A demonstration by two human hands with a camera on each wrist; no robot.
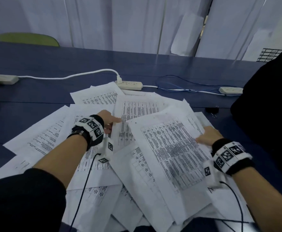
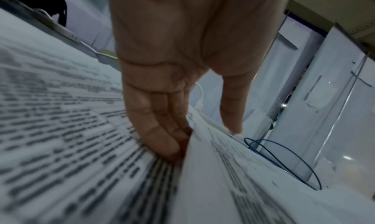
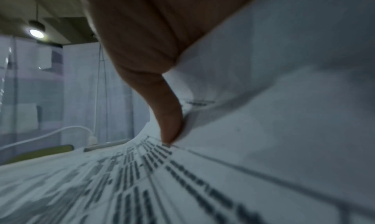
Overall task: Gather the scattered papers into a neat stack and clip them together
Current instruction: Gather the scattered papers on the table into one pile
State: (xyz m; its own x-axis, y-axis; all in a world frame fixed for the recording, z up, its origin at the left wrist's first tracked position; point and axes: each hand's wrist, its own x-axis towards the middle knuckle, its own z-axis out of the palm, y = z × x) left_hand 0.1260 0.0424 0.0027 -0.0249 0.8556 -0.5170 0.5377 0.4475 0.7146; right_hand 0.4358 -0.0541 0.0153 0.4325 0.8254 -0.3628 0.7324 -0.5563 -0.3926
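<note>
Gripping loose papers, right hand

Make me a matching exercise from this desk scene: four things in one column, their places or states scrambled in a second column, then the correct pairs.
Things:
1. black metal binder clip
2. white plastic power strip
3. green chair back
4. large printed white paper sheet

Places or states:
A. behind the blue table's far edge, at the left
B. held in the right hand's grip
C. on the table right of the papers
D. just beyond the paper pile, a white plug in it

Pairs: 1-C, 2-D, 3-A, 4-B
</note>
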